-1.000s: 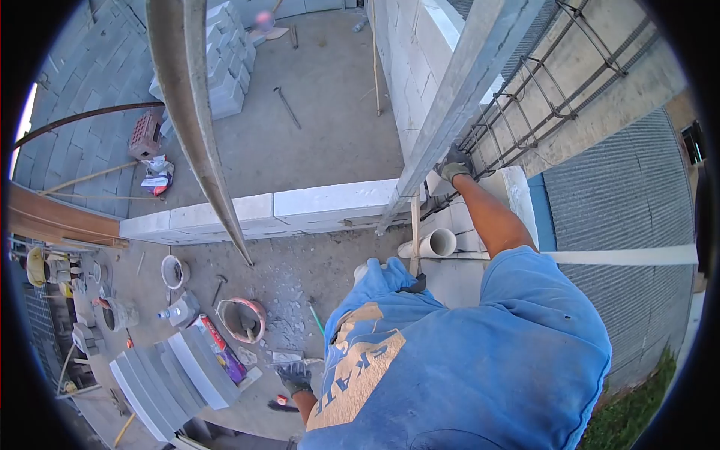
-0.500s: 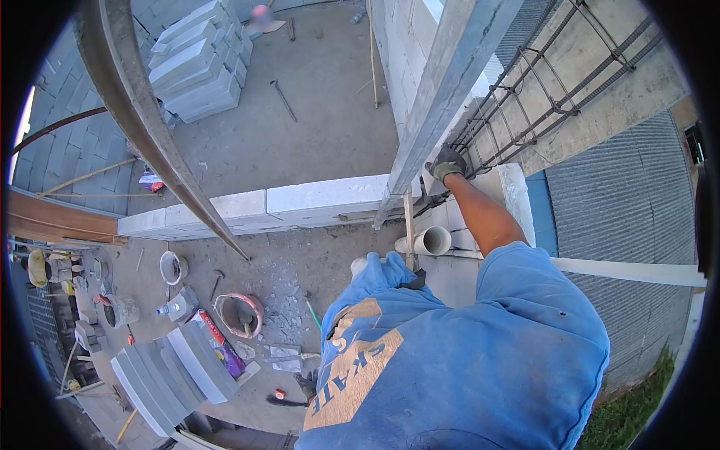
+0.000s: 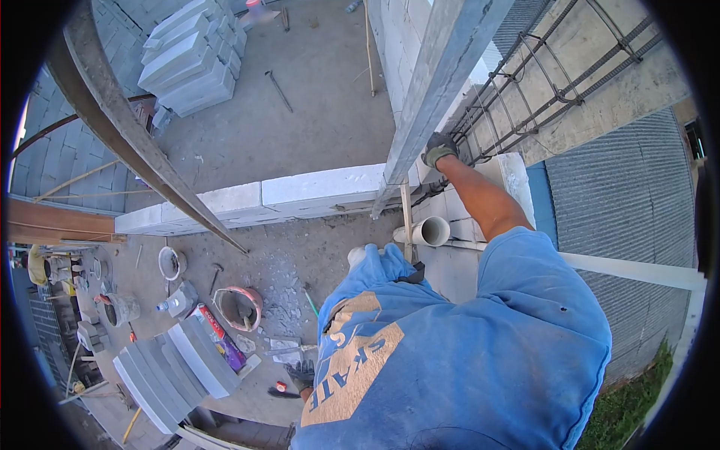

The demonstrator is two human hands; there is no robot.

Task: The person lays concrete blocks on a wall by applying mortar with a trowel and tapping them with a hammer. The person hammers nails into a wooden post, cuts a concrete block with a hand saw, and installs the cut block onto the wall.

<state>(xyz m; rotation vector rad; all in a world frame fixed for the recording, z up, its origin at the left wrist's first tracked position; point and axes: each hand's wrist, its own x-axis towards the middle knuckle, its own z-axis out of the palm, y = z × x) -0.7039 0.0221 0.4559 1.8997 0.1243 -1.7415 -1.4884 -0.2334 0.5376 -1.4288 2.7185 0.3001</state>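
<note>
Right hand [image 3: 439,150], grip impossible to tell, has the rebar cage [image 3: 561,96] just beside it.

Gloved right hand [image 3: 439,148] beside rebar [image 3: 577,99], gloved left hand [image 3: 302,373], block wall [image 3: 322,187]

The concrete floor [image 3: 319,232] carries grey blocks [image 3: 176,371], a pink-rimmed bucket [image 3: 258,301], a hammer [image 3: 214,280] and a small red object [image 3: 281,386].

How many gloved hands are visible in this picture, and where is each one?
2. The right hand is beside the rebar cage; the left hand is lower, near the edge of the blue shirt. Others, farther away, may be hidden.
</note>
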